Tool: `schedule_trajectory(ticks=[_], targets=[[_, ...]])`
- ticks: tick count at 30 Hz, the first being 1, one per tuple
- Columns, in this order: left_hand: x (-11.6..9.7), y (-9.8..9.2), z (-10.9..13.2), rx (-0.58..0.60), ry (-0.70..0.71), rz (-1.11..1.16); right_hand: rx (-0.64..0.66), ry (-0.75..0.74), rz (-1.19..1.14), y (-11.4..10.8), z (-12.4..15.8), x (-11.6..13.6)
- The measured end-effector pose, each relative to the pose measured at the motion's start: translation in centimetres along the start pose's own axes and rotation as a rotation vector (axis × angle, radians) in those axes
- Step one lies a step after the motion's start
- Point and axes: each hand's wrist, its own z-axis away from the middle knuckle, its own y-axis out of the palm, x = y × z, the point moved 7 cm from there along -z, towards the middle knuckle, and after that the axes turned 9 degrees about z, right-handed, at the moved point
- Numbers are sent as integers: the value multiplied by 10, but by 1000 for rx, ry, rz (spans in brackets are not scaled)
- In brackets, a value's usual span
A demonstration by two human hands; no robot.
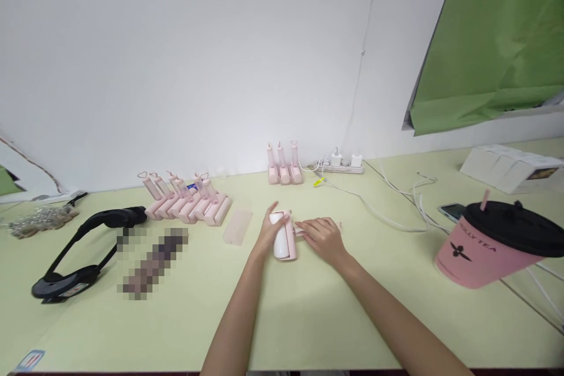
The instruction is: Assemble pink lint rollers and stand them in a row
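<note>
A pink lint roller (290, 249) with a white cylinder (280, 241) in its housing lies on the table in front of me. My left hand (267, 231) grips the housing from the left, thumb across its top and index finger pointing away. My right hand (324, 238) is closed around the slim handle that sticks out to the right. The fingers hide most of that handle, and only its far tip (339, 225) shows beyond them. A flat translucent pink sheet (238, 227) lies left of my left hand.
Several pink rollers (187, 207) with raised handles stand at the back left, and three more rollers (284, 174) by the wall. Right of those are a power strip (346, 169) and white cables (374, 208). A pink cup (478, 252), phone (452, 211), white boxes (506, 167) and black headset (83, 273) flank me.
</note>
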Motion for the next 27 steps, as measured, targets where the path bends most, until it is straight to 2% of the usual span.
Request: schedule_trajectory(ticks=[2,3,8,12,17,21,24,27], targets=[[8,11,2,129,-112,103,31,-15,4,0,-1,0],[9,12,3,146,-123,116,54,-1,7,0,-2,-2],[2,5,0,-26,28,-28,269,185,87,11,-3,-27],[-11,18,8,-132,221,-297,422,254,214,19,0,-38],[-22,37,21,-239,321,-566,432,345,282,17,0,-42],[-33,51,25,-256,380,-671,410,417,284,11,2,-50],[-39,55,27,-255,369,-614,355,431,287,2,6,-55],[-40,52,31,-252,336,-431,270,361,263,-4,6,-48]])
